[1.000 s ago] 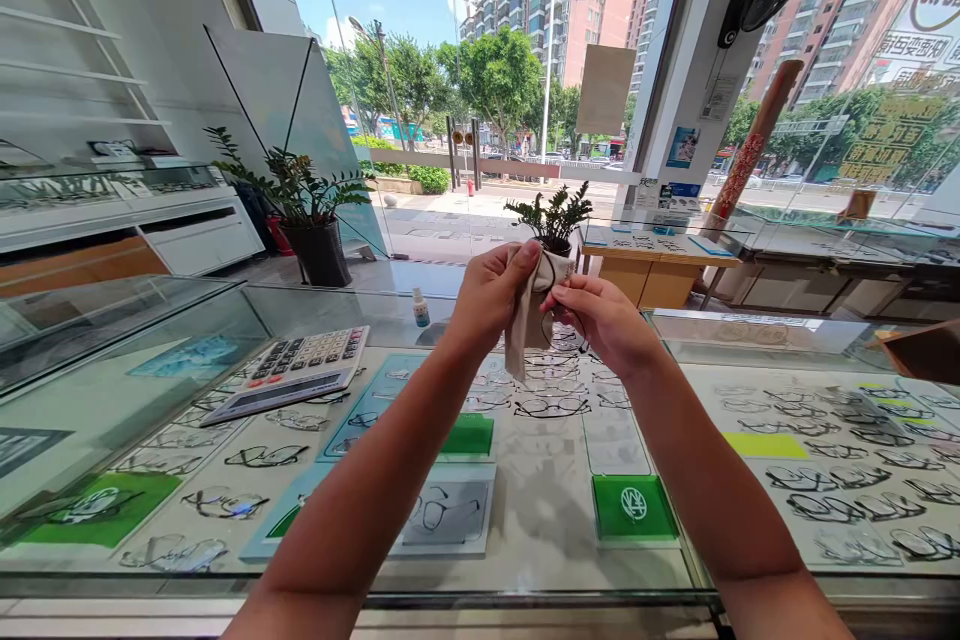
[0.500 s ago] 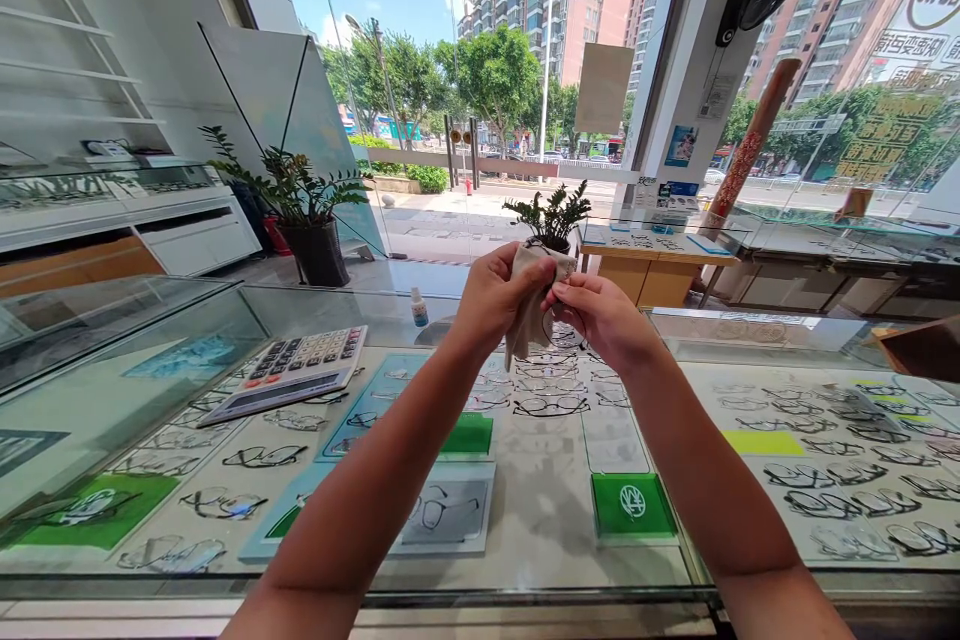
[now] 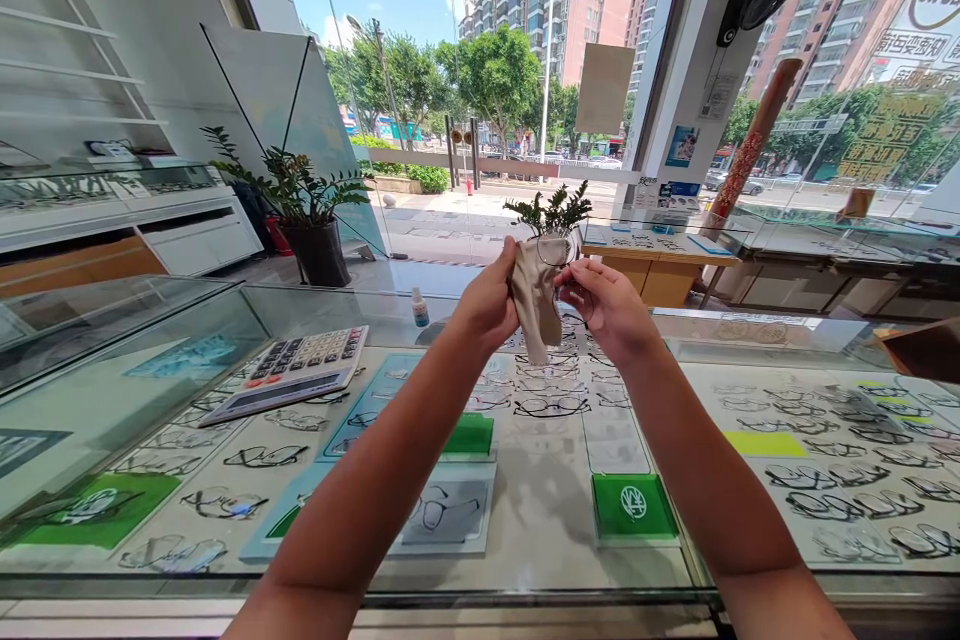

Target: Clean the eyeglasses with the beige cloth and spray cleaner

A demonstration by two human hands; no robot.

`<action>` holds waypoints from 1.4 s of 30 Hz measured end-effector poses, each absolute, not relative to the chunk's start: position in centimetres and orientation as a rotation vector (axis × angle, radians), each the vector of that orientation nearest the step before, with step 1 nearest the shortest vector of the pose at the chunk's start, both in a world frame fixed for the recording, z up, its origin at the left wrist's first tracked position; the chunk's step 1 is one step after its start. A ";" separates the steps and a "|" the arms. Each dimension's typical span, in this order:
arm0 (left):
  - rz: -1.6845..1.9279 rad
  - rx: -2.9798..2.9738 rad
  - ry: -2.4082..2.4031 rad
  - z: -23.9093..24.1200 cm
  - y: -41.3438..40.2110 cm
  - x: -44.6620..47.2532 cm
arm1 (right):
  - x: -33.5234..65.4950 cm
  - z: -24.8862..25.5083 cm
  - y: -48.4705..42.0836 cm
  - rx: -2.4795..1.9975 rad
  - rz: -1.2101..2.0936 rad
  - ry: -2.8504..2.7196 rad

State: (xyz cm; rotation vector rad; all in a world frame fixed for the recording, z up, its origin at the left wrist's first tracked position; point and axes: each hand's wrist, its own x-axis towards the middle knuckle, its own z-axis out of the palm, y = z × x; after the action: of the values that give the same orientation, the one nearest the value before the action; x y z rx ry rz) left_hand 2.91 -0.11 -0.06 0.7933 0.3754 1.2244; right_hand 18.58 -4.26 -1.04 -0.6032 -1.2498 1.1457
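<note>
Beige cloth [image 3: 534, 295] hangs between my left hand [image 3: 487, 305] and my right hand [image 3: 611, 310], its loose end dropping below both, above the counter [image 3: 525, 560]. Half a second ago my left thumb lay across the cloth, pressing towards my right fingers; now it stands up along the cloth's left edge, and the fabric spreads flatter. So one round rim of the glasses [image 3: 559, 264] shows against it, just left of my right fingertips. I take this to mean the thumb's pressure is off the lens for the moment, with both cloth and glasses under control.

My left hand is partly curled, keeping the cloth between thumb and fingers; how those fingers lie behind it I cannot tell. My right hand is nearly closed, thumb and fingertips pinching the glasses, the other rim curving below them. Left of my left hand stands a bottle [image 3: 420, 308], with a calculator [image 3: 292, 370] farther left and nearer me. Beyond both hands rises a plant [image 3: 551, 210].
</note>
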 end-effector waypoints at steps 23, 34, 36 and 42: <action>0.752 0.641 0.329 -1.7 -0.4 4.3 | 18.9 -0.8 -5.2 -0.655 0.872 -1.321; 0.518 0.973 0.407 -3.3 1.2 2.4 | 22.8 0.9 -4.6 -0.703 0.674 -1.064; 0.534 1.036 0.439 -3.3 1.5 1.6 | 23.4 1.2 -4.8 -0.703 0.657 -1.073; 0.620 1.179 0.502 -2.3 1.9 -0.2 | 23.6 1.6 -5.4 -0.676 0.690 -1.069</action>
State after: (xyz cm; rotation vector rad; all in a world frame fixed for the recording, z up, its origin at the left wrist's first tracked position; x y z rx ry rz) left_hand -0.21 1.87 -2.31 1.1788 0.5019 0.6205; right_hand 23.61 -5.43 1.60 -0.6755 -1.0690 0.6900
